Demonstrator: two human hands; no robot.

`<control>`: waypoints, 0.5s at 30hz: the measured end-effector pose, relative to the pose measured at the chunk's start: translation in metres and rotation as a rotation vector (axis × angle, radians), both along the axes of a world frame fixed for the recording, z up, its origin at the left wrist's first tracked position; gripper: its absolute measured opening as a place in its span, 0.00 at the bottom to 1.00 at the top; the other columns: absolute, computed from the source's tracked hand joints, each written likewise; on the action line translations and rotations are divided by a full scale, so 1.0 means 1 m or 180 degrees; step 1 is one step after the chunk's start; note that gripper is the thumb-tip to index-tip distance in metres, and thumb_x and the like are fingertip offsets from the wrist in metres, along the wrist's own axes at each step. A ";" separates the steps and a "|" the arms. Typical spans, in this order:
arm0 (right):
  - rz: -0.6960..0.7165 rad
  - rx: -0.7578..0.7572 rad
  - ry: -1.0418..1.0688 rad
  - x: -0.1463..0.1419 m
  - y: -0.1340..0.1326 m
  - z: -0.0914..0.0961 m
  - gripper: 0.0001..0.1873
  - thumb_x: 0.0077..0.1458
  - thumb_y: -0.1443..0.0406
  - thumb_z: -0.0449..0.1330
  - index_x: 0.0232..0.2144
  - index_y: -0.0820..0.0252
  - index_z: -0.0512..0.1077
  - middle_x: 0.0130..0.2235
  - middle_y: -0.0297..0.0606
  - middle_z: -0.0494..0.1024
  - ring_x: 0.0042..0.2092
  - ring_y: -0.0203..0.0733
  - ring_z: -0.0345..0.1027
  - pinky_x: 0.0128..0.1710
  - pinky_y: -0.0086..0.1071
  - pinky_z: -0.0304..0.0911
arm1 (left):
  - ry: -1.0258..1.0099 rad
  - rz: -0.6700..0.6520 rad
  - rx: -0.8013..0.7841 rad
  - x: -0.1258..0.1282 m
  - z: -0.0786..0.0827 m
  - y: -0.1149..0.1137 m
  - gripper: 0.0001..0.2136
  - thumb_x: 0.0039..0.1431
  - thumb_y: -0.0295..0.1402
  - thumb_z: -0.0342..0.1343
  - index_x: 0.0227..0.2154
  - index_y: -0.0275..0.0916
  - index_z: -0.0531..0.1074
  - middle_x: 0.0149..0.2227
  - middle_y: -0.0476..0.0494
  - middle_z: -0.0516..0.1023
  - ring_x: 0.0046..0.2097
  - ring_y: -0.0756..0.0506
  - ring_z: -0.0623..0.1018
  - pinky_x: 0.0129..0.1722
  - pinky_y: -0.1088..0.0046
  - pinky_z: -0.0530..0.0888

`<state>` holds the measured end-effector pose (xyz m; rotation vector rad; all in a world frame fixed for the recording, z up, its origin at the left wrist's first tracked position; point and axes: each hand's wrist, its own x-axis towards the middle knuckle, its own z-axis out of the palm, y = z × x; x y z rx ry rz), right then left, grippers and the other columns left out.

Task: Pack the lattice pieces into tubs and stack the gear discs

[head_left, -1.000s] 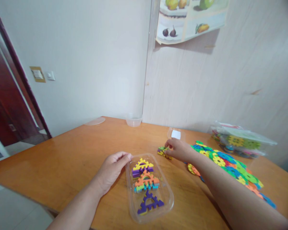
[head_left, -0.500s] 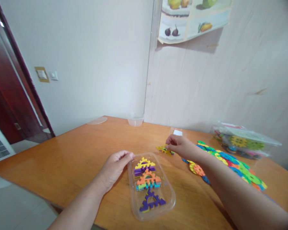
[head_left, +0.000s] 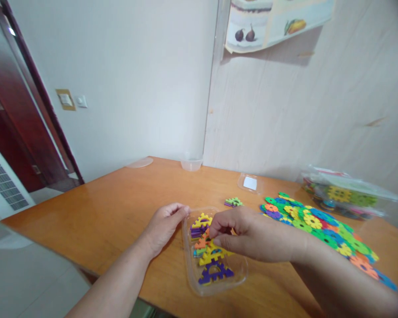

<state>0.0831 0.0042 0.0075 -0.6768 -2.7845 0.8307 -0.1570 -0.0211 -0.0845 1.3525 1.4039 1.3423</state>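
My left hand (head_left: 168,225) pinches the far left rim of a clear plastic tray (head_left: 193,282). Over that tray, my right hand (head_left: 234,229) is closed on a yellow toothed triangle piece (head_left: 209,255), just above a purple triangle piece (head_left: 215,272) at the near end. Orange triangle pieces (head_left: 202,240) lie in the middle, partly hidden behind my right fingers. At the far end sits a stack with a yellow triangle piece (head_left: 202,220) on top of purple ones. Beyond the tray, a few green and purple triangle pieces (head_left: 234,202) rest on the table.
A large spread of colourful flower-shaped discs (head_left: 318,225) covers the right of the table. Behind it stands a clear box (head_left: 348,196) of pieces. Near the wall are a small clear lid (head_left: 250,183), a clear bowl (head_left: 191,164) and a flat lid (head_left: 139,163).
My right hand has moved from the loose pieces beyond the tray to above the tray, carrying a yellow triangle piece. My left hand stays at the tray's rim. The view has shifted slightly.
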 end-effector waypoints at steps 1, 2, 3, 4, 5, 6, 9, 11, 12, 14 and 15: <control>-0.0011 0.0025 0.0018 0.000 -0.001 0.000 0.09 0.57 0.67 0.55 0.37 0.58 0.76 0.33 0.31 0.78 0.32 0.33 0.67 0.31 0.24 0.58 | 0.0003 -0.0002 0.0011 0.000 0.000 0.000 0.18 0.57 0.48 0.57 0.33 0.36 0.77 0.33 0.46 0.79 0.38 0.44 0.73 0.39 0.71 0.68; 0.0006 0.0031 0.0018 -0.001 -0.001 -0.001 0.10 0.58 0.67 0.54 0.37 0.58 0.76 0.33 0.31 0.78 0.32 0.33 0.67 0.31 0.24 0.58 | 0.0004 -0.0003 0.0012 0.000 0.000 0.000 0.18 0.57 0.48 0.57 0.33 0.36 0.77 0.33 0.46 0.78 0.38 0.44 0.73 0.39 0.72 0.67; 0.0048 0.0016 -0.0010 -0.002 -0.002 -0.002 0.10 0.58 0.68 0.54 0.37 0.58 0.76 0.33 0.31 0.78 0.31 0.33 0.67 0.31 0.24 0.58 | 0.0005 -0.0002 0.0012 0.000 0.000 0.001 0.18 0.57 0.48 0.57 0.33 0.36 0.77 0.33 0.46 0.78 0.38 0.44 0.73 0.39 0.71 0.67; 0.0103 -0.0014 -0.0062 -0.002 -0.002 -0.004 0.10 0.58 0.68 0.54 0.37 0.59 0.76 0.33 0.31 0.78 0.31 0.33 0.67 0.30 0.24 0.57 | 0.0003 0.0004 0.0012 0.000 0.000 0.001 0.18 0.57 0.48 0.57 0.32 0.36 0.77 0.33 0.46 0.78 0.38 0.45 0.73 0.39 0.71 0.68; 0.0166 -0.0050 -0.0135 -0.003 -0.002 -0.006 0.11 0.58 0.68 0.54 0.37 0.59 0.76 0.33 0.31 0.78 0.31 0.32 0.67 0.30 0.24 0.57 | 0.0000 0.0004 0.0008 0.000 -0.001 0.001 0.18 0.57 0.48 0.57 0.32 0.36 0.76 0.33 0.46 0.78 0.38 0.44 0.73 0.40 0.71 0.68; 0.0223 -0.0074 -0.0208 -0.004 -0.002 -0.009 0.11 0.57 0.69 0.54 0.37 0.59 0.76 0.33 0.31 0.78 0.30 0.32 0.67 0.30 0.24 0.57 | -0.0003 -0.0001 0.0003 0.000 -0.001 0.001 0.18 0.57 0.48 0.57 0.32 0.36 0.76 0.33 0.46 0.78 0.38 0.44 0.73 0.40 0.71 0.68; 0.0325 0.0004 -0.0359 -0.005 -0.003 -0.014 0.11 0.57 0.69 0.54 0.35 0.59 0.76 0.32 0.31 0.79 0.30 0.32 0.68 0.30 0.24 0.57 | 0.0006 -0.0010 0.0000 -0.001 -0.002 0.001 0.18 0.57 0.48 0.57 0.33 0.35 0.76 0.33 0.45 0.79 0.39 0.44 0.74 0.40 0.71 0.68; 0.0364 0.0099 -0.0371 -0.006 -0.005 -0.015 0.11 0.56 0.70 0.54 0.34 0.59 0.77 0.33 0.33 0.79 0.30 0.33 0.68 0.31 0.25 0.57 | 0.0022 -0.0013 0.0007 -0.002 -0.002 0.001 0.18 0.58 0.48 0.56 0.33 0.36 0.76 0.34 0.46 0.79 0.39 0.44 0.74 0.41 0.71 0.68; 0.0374 0.0134 -0.0355 -0.006 -0.006 -0.013 0.11 0.56 0.70 0.55 0.34 0.60 0.78 0.33 0.33 0.80 0.31 0.33 0.68 0.32 0.25 0.57 | 0.0027 -0.0009 0.0010 -0.002 -0.002 0.001 0.18 0.58 0.48 0.56 0.33 0.36 0.76 0.34 0.46 0.79 0.39 0.44 0.74 0.41 0.71 0.68; 0.0356 0.0186 -0.0278 -0.005 -0.006 -0.009 0.11 0.56 0.69 0.55 0.34 0.59 0.78 0.32 0.34 0.80 0.31 0.33 0.68 0.32 0.25 0.57 | 0.0024 -0.0010 -0.0006 -0.001 -0.001 0.000 0.18 0.58 0.48 0.56 0.33 0.35 0.76 0.33 0.46 0.79 0.39 0.44 0.73 0.41 0.71 0.68; 0.0300 0.0207 -0.0216 -0.004 -0.005 -0.007 0.11 0.57 0.69 0.54 0.35 0.59 0.78 0.32 0.33 0.80 0.31 0.33 0.68 0.32 0.25 0.57 | 0.0016 -0.0013 -0.0022 -0.001 -0.001 0.000 0.18 0.58 0.48 0.56 0.33 0.35 0.76 0.33 0.46 0.79 0.38 0.44 0.73 0.40 0.71 0.68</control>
